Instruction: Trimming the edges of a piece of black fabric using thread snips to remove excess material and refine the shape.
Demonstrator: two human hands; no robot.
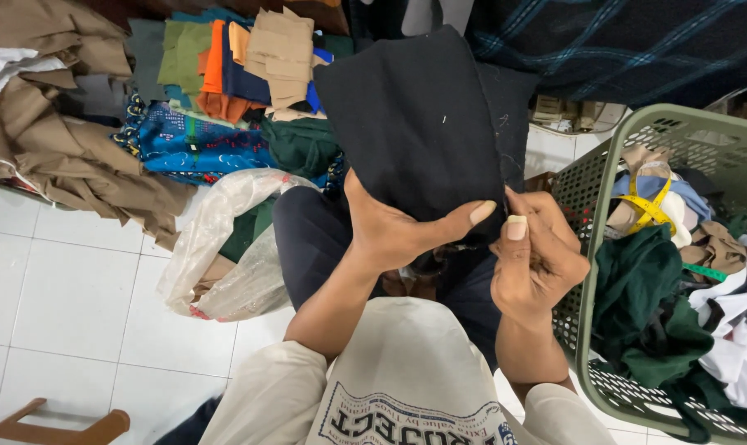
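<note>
White tiled floor (68, 280) below — left hand (394, 235) and right hand (538, 264) both pinching black fabric piece (414, 124) (green laundry basket (592, 272) beside).

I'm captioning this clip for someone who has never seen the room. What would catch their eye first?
First the black cloth piece, held up at centre by the left hand and pinched at its lower edge by the right hand. At right stands a green plastic basket heaped with clothes and a yellow tape measure. On the white tiled floor at upper left lie stacked colourful fabric pieces and brown cloth.
</note>
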